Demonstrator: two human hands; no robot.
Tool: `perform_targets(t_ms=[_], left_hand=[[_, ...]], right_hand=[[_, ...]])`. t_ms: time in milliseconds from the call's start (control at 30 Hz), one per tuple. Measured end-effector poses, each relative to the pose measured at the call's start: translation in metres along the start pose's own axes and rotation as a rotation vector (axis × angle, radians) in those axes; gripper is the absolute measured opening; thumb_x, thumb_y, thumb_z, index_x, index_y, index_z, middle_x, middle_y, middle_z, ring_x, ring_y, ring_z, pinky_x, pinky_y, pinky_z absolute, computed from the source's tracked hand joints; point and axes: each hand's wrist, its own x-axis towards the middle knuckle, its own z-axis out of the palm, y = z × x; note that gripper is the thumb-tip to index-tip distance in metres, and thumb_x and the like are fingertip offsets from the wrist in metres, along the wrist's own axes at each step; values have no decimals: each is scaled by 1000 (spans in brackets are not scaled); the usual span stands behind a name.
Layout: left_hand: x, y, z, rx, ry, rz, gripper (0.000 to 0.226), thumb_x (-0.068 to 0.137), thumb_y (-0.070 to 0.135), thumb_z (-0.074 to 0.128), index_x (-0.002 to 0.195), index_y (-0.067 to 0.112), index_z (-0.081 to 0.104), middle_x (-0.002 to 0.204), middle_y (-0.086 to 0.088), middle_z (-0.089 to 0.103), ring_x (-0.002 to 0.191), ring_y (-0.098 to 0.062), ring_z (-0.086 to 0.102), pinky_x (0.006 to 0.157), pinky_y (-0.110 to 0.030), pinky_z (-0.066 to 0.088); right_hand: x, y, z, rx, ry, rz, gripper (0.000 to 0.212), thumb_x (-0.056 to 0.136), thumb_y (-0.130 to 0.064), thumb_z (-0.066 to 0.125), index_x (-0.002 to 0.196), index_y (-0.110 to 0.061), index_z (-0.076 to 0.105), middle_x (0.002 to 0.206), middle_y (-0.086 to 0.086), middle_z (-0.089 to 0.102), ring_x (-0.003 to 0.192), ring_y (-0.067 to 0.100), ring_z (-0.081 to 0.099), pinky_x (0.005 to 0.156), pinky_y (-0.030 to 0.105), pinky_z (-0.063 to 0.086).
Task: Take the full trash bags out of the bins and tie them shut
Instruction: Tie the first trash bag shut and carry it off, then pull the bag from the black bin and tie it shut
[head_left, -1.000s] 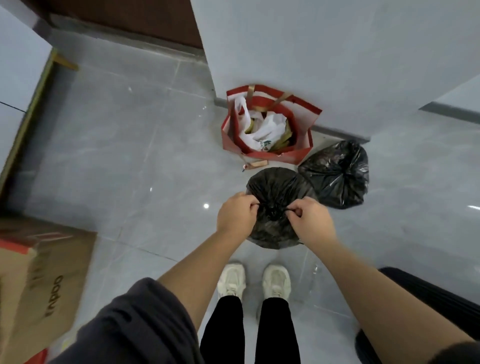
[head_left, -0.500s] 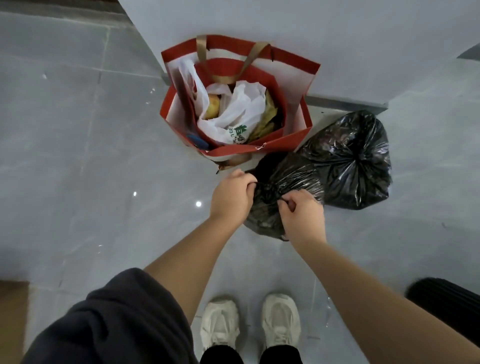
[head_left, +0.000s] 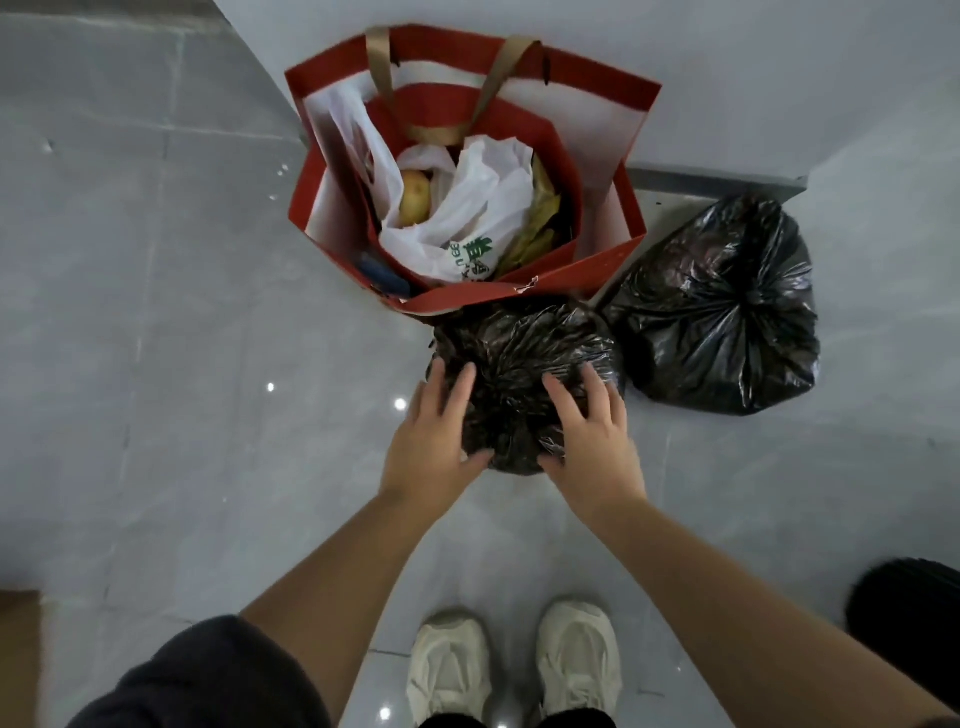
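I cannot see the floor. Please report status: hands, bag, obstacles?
Left hand, right hand open, flat on near black bag. Second black bag tied, right. Red bag touching behind.

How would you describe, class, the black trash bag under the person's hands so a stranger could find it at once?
Start at the red paper shopping bag against the wall. Two black bags sit before it; take the trash bag touching its front edge, not the other black bag off to the side. Only this one has open hands over it.

One head-worn wide-angle view looks steeply down at a grey tiled floor (head_left: 156, 415) from standing height. Both forearms reach up from the bottom edge toward frame centre, white shoes (head_left: 511, 670) sit at bottom centre, and a wall (head_left: 779, 78) fills the upper right.
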Motion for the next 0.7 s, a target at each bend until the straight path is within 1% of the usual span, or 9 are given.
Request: perform_targets(t_ms=[33,67,133,233,333,433,533,600,700], left_hand=[[2,2,6,56,-64,6,104,79,41,70,149,34,-6,160,-7,-5,145,-30,14,106,-43,41],[6,4,13,108,-106,14,107,79,42,71,148,35,-10,159,-8,-10,145,-32,13,105,-45,42],[20,8,27,160,-132,6,108,80,39,70,148,34,-13,159,-11,-13,145,-36,11,106,-47,40],[40,6,43,184,-117,-54,101,84,34,67,149,33,-11,158,-17,-7,144,-40,9,110,-49,33],[46,-1,48,183,-120,-66,99,84,34,66,149,33,-8,157,-20,-1,144,-42,11,111,-50,32],[37,-1,38,185,-145,-30,101,82,35,68,150,33,-6,157,-21,-3,143,-41,14,109,-50,34],[16,5,11,235,-182,12,98,83,41,67,150,32,-4,158,-21,-7,141,-41,20,106,-50,37],[-4,13,-16,306,-233,16,94,85,44,62,151,31,-4,158,-20,-9,141,-42,18,109,-50,32],[-45,27,-64,380,-273,1,91,89,41,60,150,31,-7,158,-16,-13,143,-42,11,114,-49,24]], right_hand=[[2,4,3,-56,-78,-7,94,82,-28,71,148,-39,6,158,5,-8,144,39,-1,108,49,34],[7,8,8,-95,-124,-16,101,81,-30,73,148,-41,-2,157,4,-19,144,41,-8,111,50,28],[19,11,18,-125,-152,-25,105,80,-30,74,147,-41,-6,156,3,-26,143,43,-12,112,48,27],[36,10,27,-78,-169,23,100,82,-23,72,149,-40,-1,157,2,-23,143,40,-13,107,47,35],[43,10,33,-65,-198,39,96,83,-22,71,149,-38,3,157,1,-23,143,39,-14,109,49,32],[35,9,27,-88,-196,26,98,82,-27,72,148,-40,2,157,1,-23,143,40,-13,110,53,30],[13,-2,1,-131,-182,8,98,82,-31,71,149,-40,1,157,0,-21,144,38,-11,111,56,29],[-9,-13,-22,-181,-201,-15,96,83,-31,70,149,-39,0,158,0,-20,145,37,-11,110,59,28],[-47,-33,-59,-254,-220,-61,95,84,-32,69,149,-38,-1,158,1,-20,145,36,-11,108,61,27]])
